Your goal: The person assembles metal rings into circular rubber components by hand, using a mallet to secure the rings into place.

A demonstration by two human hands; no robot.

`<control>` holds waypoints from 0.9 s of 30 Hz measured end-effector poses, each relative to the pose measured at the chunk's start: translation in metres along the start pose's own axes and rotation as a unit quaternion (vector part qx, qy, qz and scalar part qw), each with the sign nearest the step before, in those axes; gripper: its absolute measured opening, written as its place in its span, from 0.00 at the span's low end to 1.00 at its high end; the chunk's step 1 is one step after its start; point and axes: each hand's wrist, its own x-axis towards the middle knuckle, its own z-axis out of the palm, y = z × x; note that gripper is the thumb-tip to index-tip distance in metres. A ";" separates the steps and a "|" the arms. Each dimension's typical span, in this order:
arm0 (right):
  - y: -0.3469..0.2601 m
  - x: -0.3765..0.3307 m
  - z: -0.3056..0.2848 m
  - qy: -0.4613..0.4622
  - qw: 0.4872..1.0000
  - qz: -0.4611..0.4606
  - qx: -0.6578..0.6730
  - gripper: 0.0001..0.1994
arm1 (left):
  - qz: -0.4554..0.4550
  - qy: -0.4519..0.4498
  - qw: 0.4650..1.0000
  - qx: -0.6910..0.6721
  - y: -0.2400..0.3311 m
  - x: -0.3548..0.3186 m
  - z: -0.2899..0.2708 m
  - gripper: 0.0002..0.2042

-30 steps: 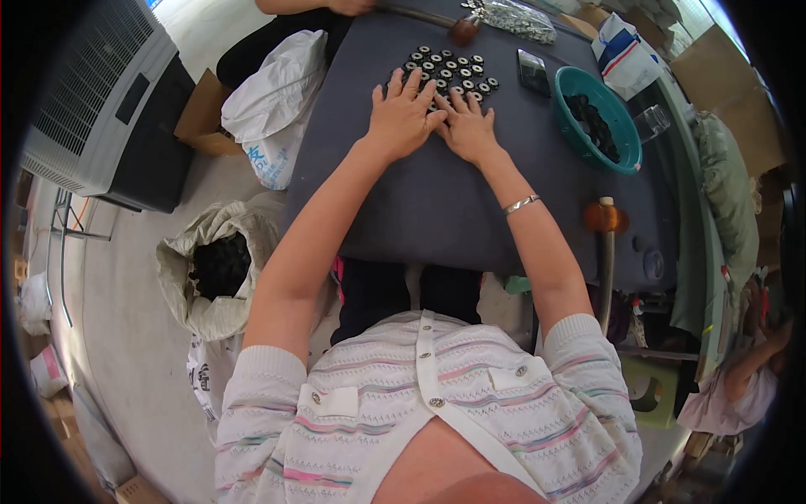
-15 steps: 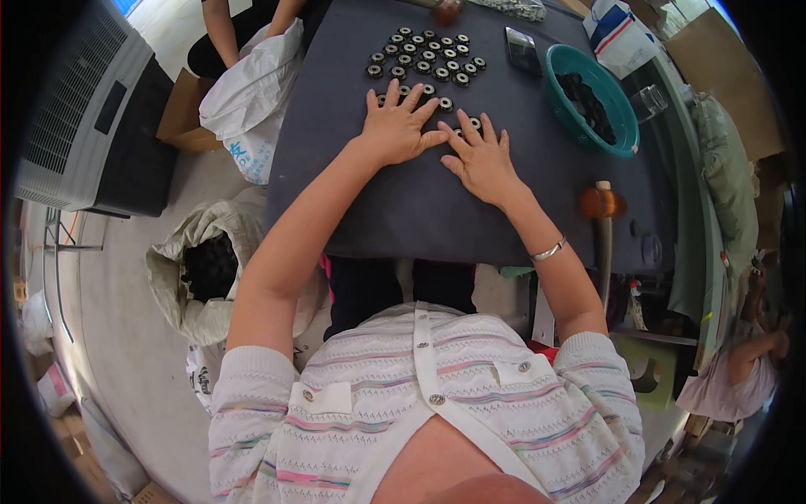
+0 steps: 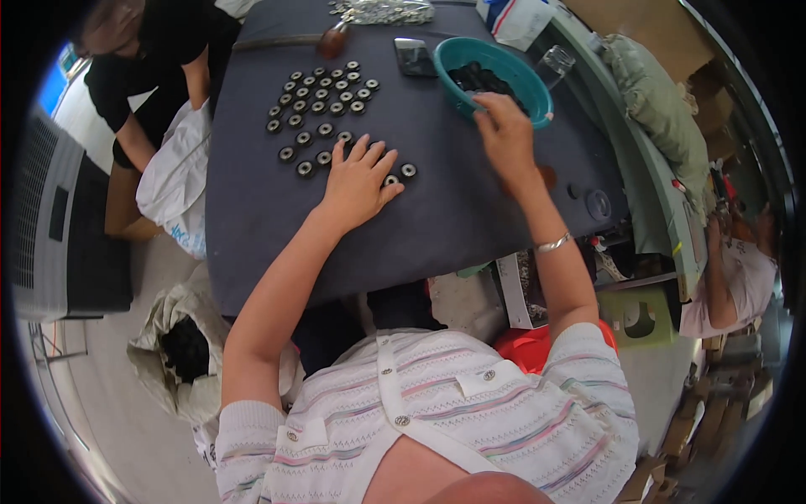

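Over the dark table, my left hand [image 3: 357,181] lies with fingers spread, touching the near end of a group of small black wheels with metal centres [image 3: 319,107]. Two of those wheels [image 3: 408,170] sit just right of its fingertips, one partly under them. My right hand [image 3: 506,139] is at the near rim of a teal basin [image 3: 449,71]. Its fingers are loosely bent, thumb apart, and nothing shows between them. Inside the basin is a heap of black parts [image 3: 483,77]; the hand hides some of it.
A mallet [image 3: 333,40] lies at the table's far side, near a clear bag of small metal parts [image 3: 390,10]. A phone [image 3: 415,57] and a glass jar [image 3: 554,65] flank the basin. At left, a person handles a white sack [image 3: 176,172]; an open sack of black parts [image 3: 183,349] stands below.
My right hand has left the wheels and moved right to the basin. My left hand stays on the wheels. The view has shifted, bringing more of the person at left into sight.
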 end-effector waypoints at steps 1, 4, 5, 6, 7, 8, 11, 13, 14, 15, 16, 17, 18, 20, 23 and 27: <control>0.017 0.012 -0.009 0.007 1.000 0.001 -0.011 0.11 | -0.002 0.011 1.000 -0.015 0.003 0.003 0.003 0.25; 0.093 0.033 -0.025 -0.114 0.975 0.088 -0.169 0.12 | 0.036 0.065 0.996 -0.047 0.009 0.014 0.003 0.23; 0.108 0.042 -0.019 -0.190 0.952 0.128 -0.202 0.14 | 0.030 0.073 0.996 -0.046 0.007 0.013 0.004 0.22; 0.118 0.051 -0.006 -0.283 0.906 0.201 -0.243 0.16 | 0.025 0.079 0.996 -0.046 0.005 0.010 0.004 0.21; 0.133 0.056 0.009 -0.330 0.878 0.222 -0.267 0.17 | 0.025 0.077 0.995 -0.055 0.004 0.008 0.002 0.21; 0.147 0.056 0.019 -0.335 0.872 0.241 -0.265 0.17 | 0.024 0.073 0.995 -0.064 0.004 0.008 0.000 0.21; 0.147 0.062 0.027 -0.368 0.846 0.290 -0.254 0.16 | 0.020 0.057 0.996 -0.070 0.006 0.007 -0.001 0.21; 0.144 0.061 0.024 -0.356 0.846 0.301 -0.258 0.16 | 0.025 0.051 0.996 -0.070 0.010 0.009 -0.003 0.21; 0.141 0.061 0.023 -0.350 0.849 0.302 -0.254 0.15 | 0.020 0.042 0.997 -0.065 0.011 0.009 -0.004 0.22; 0.140 0.061 0.021 -0.350 0.848 0.308 -0.251 0.15 | 0.021 0.044 0.996 -0.075 0.012 0.010 -0.003 0.20; 0.140 0.061 0.021 -0.347 0.848 0.310 -0.253 0.15 | 0.026 0.045 0.996 -0.076 0.012 0.011 -0.004 0.20; 0.140 0.061 0.022 -0.343 0.852 0.301 -0.258 0.15 | 0.026 0.045 0.996 -0.077 0.012 0.010 -0.005 0.20; 0.140 0.060 0.022 -0.339 0.855 0.292 -0.262 0.15 | 0.026 0.045 0.996 -0.078 0.013 0.011 -0.005 0.19; 0.133 0.063 0.022 -0.357 0.854 0.287 -0.247 0.14 | 0.029 0.047 0.995 -0.083 0.010 0.010 -0.003 0.18; 0.132 0.063 0.027 -0.357 0.865 0.280 -0.215 0.14 | 0.028 0.051 0.994 -0.089 0.009 0.008 -0.003 0.17; 0.137 0.062 0.026 -0.358 0.860 0.294 -0.215 0.15 | 0.028 0.052 0.993 -0.098 0.008 0.010 -0.002 0.16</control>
